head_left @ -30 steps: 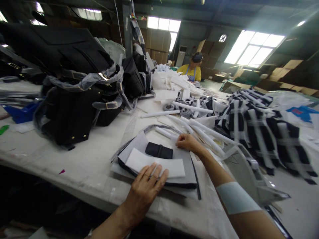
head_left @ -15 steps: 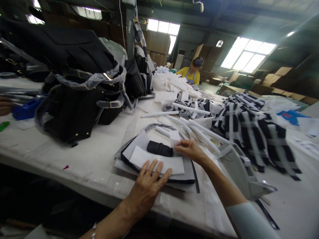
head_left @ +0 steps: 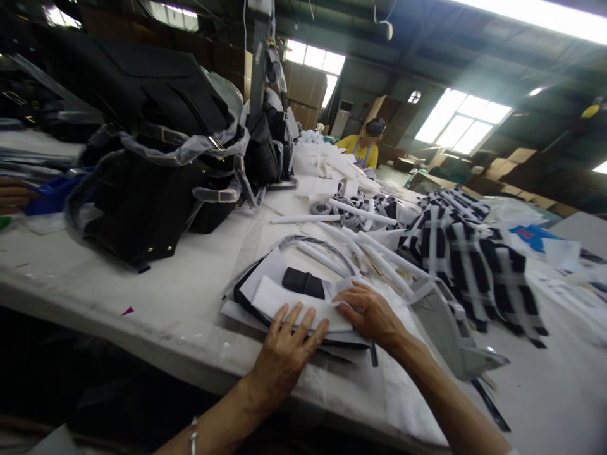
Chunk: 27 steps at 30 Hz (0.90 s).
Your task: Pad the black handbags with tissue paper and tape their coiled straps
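Observation:
My left hand (head_left: 287, 349) lies flat with its fingers spread on a white foam strip (head_left: 284, 301), which rests on a stack of grey and black flat panels (head_left: 258, 278) on the table. A small black folded piece (head_left: 303, 282) sits on the stack just beyond the strip. My right hand (head_left: 372, 313) is at the strip's right end, fingers curled, pinching a small white piece (head_left: 345, 288) against the stack.
Black bags wrapped in clear plastic (head_left: 152, 170) are piled at the left. White rolled tubes (head_left: 374, 249) and a heap of black-and-white strapped pieces (head_left: 469, 259) lie to the right. A grey metal frame (head_left: 446, 322) stands beside my right hand. A person in yellow (head_left: 363, 146) works far back. Another hand (head_left: 12, 193) shows at the left edge.
My right hand picked up a small white piece from beyond the stack and brought it back toward me, down onto the strip's right end. My left hand stayed flat on the strip.

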Each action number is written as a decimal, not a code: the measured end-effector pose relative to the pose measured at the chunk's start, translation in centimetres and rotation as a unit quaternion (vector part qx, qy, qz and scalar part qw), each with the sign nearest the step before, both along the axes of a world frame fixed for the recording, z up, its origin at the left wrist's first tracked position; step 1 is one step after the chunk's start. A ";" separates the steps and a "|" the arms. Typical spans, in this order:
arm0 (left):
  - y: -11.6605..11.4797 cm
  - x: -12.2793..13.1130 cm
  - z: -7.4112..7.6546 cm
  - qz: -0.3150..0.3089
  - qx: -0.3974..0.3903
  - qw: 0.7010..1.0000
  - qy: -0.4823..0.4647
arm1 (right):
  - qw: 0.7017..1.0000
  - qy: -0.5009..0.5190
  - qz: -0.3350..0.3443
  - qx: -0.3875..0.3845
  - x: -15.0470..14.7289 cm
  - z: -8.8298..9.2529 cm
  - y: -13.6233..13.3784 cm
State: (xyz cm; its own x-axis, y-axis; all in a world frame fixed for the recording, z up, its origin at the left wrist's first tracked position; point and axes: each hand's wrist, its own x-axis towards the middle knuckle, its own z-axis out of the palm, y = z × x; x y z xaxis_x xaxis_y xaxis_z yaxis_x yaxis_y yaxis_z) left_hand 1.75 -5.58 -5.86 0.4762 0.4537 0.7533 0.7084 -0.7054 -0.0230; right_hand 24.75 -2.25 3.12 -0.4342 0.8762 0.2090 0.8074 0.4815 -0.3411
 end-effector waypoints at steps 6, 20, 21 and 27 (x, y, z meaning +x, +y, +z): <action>0.0 -0.1 0.0 -0.007 -0.013 1.000 -0.003 | 0.994 -0.018 0.065 0.085 -0.6 0.1 -1.0; -0.3 0.1 0.4 -0.031 -0.084 0.995 -0.034 | 0.970 -0.139 -0.030 0.197 -4.8 -2.1 -8.5; -0.4 0.1 0.5 -0.033 -0.093 0.995 -0.031 | 0.965 -0.152 -0.042 0.209 -5.3 -2.9 -8.9; -0.5 -0.1 0.2 -0.036 -0.083 0.996 0.008 | 0.965 -0.127 -0.057 0.221 -5.5 -3.9 -10.4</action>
